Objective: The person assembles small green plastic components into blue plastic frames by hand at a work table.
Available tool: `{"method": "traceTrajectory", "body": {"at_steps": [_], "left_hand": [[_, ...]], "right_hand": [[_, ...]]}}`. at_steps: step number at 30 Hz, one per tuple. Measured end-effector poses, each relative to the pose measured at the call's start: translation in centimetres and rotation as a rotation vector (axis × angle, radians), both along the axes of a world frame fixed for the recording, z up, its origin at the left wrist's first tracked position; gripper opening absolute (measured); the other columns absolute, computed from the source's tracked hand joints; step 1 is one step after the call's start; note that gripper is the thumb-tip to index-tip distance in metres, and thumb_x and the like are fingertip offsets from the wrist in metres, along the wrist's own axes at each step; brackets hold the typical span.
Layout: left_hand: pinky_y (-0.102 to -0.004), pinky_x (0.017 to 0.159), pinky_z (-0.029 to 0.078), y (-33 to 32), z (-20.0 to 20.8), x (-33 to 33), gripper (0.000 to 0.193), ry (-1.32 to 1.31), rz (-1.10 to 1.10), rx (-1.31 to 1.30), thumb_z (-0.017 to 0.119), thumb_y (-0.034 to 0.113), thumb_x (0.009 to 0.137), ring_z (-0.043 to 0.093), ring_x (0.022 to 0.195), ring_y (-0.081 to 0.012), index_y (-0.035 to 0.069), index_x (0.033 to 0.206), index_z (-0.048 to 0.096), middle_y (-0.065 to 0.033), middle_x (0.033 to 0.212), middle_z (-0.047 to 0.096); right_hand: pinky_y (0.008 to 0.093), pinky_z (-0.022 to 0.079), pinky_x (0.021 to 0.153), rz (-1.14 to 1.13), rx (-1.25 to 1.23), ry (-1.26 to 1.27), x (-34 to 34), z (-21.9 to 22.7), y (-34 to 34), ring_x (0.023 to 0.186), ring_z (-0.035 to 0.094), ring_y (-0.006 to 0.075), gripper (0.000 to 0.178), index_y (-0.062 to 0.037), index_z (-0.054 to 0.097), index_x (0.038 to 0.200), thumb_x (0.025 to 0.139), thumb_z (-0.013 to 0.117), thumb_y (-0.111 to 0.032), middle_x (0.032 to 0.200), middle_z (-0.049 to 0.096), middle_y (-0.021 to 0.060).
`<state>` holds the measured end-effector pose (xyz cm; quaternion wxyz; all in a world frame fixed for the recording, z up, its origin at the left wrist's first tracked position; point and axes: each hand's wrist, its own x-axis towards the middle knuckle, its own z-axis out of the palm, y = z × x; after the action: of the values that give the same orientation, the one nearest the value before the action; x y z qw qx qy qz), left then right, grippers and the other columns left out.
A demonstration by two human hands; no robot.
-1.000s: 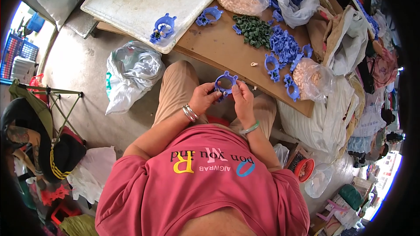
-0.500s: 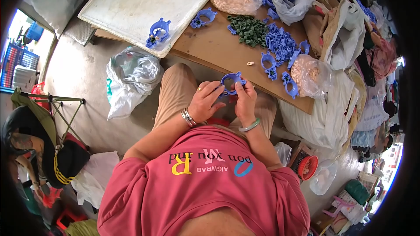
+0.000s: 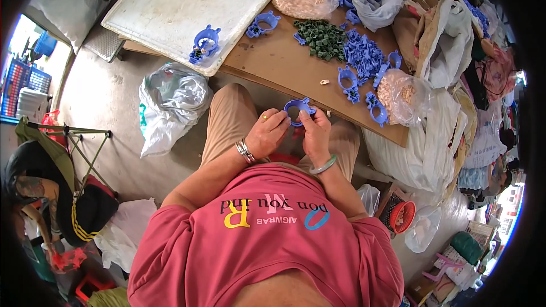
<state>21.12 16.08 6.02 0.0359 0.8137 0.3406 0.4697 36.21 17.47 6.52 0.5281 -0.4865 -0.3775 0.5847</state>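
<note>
A blue plastic ring with small ear-like knobs [image 3: 297,103] is held between my two hands, over my lap just short of the table edge. My left hand [image 3: 266,135] pinches its left side, fingers curled. At its right side, my right hand [image 3: 316,137] grips it with the thumb against the rim. A tiny pale bit shows by the right fingertips, too small to make out. On the table nearby lie similar blue ring parts [image 3: 352,95], a single small pale piece [image 3: 325,82], a pile of dark green clips [image 3: 327,41] and a heap of small blue pieces [image 3: 365,57].
A white board [image 3: 170,8] covers the table's left side, bearing one blue ring part [image 3: 205,35]. Clear bags of pale pieces [image 3: 307,0] [image 3: 398,94] and a white sack [image 3: 389,5] stand on the brown tabletop [image 3: 273,62]. A plastic bag [image 3: 170,108] sits on the floor left of my knees.
The blue ring has turned and tipped slightly in my hands and sits a little lower and further left. My left fingers have closed in from a more spread position.
</note>
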Motion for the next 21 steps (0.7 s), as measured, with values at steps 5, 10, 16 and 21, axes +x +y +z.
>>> {"method": "traceTrajectory", "body": {"at_steps": [5,10,16,21], "left_hand": [[-0.0369,0.074,0.047,-0.3,0.4,0.0,0.033,-0.046,0.033,-0.005,0.065,-0.004,0.062,0.053,0.087,-0.0322,-0.004,0.095,0.057,-0.0167,0.1,0.053],[-0.0382,0.075,0.046,-0.2,0.4,-0.2,0.035,-0.148,0.035,0.039,0.065,-0.006,0.063,0.053,0.089,-0.0327,-0.003,0.097,0.057,-0.0164,0.105,0.052],[-0.04,0.078,0.045,0.0,0.3,-0.6,0.038,-0.09,-0.024,0.088,0.058,-0.002,0.059,0.051,0.089,-0.0346,-0.007,0.097,0.055,-0.0182,0.102,0.051],[-0.041,0.079,0.045,0.1,0.1,-0.7,0.04,-0.088,-0.027,0.071,0.057,0.0,0.058,0.051,0.09,-0.0357,-0.009,0.096,0.054,-0.0193,0.102,0.051]], "right_hand": [[0.0235,0.047,0.045,-0.018,0.01,0.108,-0.6,1.8,-0.1,0.058,0.053,0.0093,0.013,0.0004,0.054,0.089,0.084,0.055,-0.012,0.075,0.057,0.0046],[0.0258,0.05,0.047,0.008,0.022,0.143,-0.7,2.3,-0.5,0.062,0.056,0.0114,0.02,0.0014,0.052,0.097,0.084,0.055,-0.013,0.078,0.057,0.0059],[0.0256,0.05,0.049,0.021,0.107,0.113,-1.0,2.8,-0.9,0.064,0.056,0.0119,0.027,0.0023,0.05,0.103,0.084,0.057,-0.014,0.08,0.057,0.0062],[0.025,0.049,0.048,0.022,0.094,0.146,-1.0,2.9,-1.1,0.065,0.056,0.011,0.027,0.0016,0.05,0.103,0.083,0.058,-0.014,0.08,0.056,0.0053]]}}
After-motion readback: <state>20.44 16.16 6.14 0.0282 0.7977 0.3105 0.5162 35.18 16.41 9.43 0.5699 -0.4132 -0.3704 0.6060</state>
